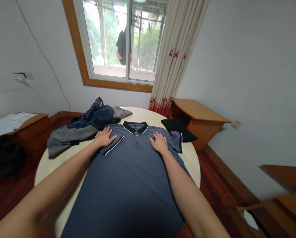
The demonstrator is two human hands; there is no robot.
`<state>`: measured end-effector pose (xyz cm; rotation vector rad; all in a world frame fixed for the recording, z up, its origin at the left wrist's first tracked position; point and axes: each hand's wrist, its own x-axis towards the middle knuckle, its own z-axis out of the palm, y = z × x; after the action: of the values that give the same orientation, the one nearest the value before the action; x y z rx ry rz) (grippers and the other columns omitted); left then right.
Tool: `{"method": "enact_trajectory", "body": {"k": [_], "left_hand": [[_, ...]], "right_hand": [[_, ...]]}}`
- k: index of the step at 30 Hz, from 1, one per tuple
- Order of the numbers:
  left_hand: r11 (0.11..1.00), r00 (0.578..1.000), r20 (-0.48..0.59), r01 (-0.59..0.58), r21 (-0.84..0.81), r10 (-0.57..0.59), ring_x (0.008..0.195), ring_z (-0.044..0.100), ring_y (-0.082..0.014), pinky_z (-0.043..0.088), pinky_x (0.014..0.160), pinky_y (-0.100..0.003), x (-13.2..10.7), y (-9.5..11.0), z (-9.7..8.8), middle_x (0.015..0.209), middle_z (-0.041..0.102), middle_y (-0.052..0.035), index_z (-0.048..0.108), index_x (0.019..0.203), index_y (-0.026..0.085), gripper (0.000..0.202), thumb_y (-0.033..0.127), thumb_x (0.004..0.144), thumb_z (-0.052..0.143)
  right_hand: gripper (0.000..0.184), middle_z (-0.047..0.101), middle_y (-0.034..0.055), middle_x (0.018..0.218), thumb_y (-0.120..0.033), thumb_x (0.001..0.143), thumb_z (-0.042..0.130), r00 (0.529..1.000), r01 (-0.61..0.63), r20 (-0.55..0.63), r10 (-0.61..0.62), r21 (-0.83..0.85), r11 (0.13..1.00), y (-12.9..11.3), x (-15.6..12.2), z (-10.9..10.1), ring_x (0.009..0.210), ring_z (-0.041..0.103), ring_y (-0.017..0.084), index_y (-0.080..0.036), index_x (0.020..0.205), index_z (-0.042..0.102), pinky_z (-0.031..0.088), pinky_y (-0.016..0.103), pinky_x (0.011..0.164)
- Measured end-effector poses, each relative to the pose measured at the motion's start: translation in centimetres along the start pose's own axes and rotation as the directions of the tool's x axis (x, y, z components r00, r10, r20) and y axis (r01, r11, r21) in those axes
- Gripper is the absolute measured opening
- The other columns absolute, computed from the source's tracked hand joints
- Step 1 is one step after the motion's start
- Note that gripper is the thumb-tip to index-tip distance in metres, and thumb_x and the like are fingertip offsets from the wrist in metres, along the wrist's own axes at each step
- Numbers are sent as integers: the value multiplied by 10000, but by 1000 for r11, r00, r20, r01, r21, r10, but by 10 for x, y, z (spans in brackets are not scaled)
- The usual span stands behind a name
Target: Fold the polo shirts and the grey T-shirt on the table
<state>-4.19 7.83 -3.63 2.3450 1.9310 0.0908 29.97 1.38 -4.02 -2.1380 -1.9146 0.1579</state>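
A: Where is there room around the polo shirt (130,178)?
B: To its right the round table (193,162) lies bare to the edge. It is bare beyond the collar too.
A: What blocks?
B: A heap of clothes (88,127) just beside its left sleeve, and a folded black garment (179,129) just past the right sleeve.

A shirt (128,178) is lying flat on the table (143,115), collar at the far end. The left hand (103,137) and right hand (159,142) are resting flat on its shoulders (one on each side of the collar). A heap of clothes (88,124) is lying behind and left of the shirt, and a folded garment (179,129) is sitting at its right, both on the table. A cabinet (197,115) is standing beyond the table's right edge.
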Motion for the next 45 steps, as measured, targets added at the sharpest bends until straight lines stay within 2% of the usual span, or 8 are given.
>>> {"method": "enact_trajectory", "body": {"k": [7,12,19,27,31,35,41,45], "left_hand": [[994,988,-116,-101,36,104,1547,170,-353,147,1206,-615,0,34,0,1668,211,-145,404,1553,161,746,620,983,264],[996,997,-31,-67,-54,66,1547,190,-318,148,1213,-608,19,24,4,1670,225,-101,367,1574,212,699,588,996,252],[997,982,-174,-75,20,78,1477,349,-333,236,1187,-581,35,28,-2,1606,389,-128,511,1482,197,575,443,994,333],[997,996,-56,-74,-9,73,1553,165,-316,150,1224,-581,32,31,5,1673,215,-105,362,1576,175,675,525,1008,259],[995,991,-93,-100,-10,99,1549,184,-310,168,1223,-581,15,31,5,1670,229,-93,380,1567,181,664,520,1018,224],[995,994,-59,-96,-29,94,1549,197,-282,165,1233,-557,5,33,6,1662,262,-78,394,1559,195,659,533,1021,221],[993,989,-113,-103,-65,95,1530,252,-296,199,1219,-572,6,31,9,1638,329,-83,461,1519,202,618,517,1021,274],[984,961,-250,-148,-103,119,1433,431,-287,310,1184,-492,6,30,11,1535,501,-106,619,1378,190,546,445,1026,287]], "right_hand": [[597,333,107,1635,-488,1015,388,1000,1,3,-1,5,1000,2,3,2,1517,270,291,-166,1512,457,156,500,1238],[597,335,110,1633,-486,1016,392,1000,-3,0,3,10,1000,1,1,1,1516,273,289,-159,1511,460,157,492,1240],[577,347,101,1629,-473,1015,404,1000,-10,-7,11,16,1000,0,-1,-1,1517,272,279,-177,1506,470,163,483,1238],[490,494,97,1535,-423,976,491,988,2,-156,7,55,998,4,-1,-13,1425,403,260,-187,1393,591,172,461,1226],[384,633,132,1323,-341,944,500,898,-187,-386,210,94,978,36,-3,-40,1226,537,295,-188,1222,716,317,464,1119],[286,590,150,1294,-298,888,570,775,-465,-407,484,151,872,66,-8,-56,1198,520,350,-250,1054,798,400,497,999],[365,579,174,1257,-362,878,622,779,-544,-236,581,207,813,72,-13,-57,1155,581,350,-277,1213,739,433,506,998],[590,568,219,1284,-224,825,641,785,-488,-258,563,301,819,74,-14,-58,1091,636,311,-180,1410,581,488,408,958]]}}
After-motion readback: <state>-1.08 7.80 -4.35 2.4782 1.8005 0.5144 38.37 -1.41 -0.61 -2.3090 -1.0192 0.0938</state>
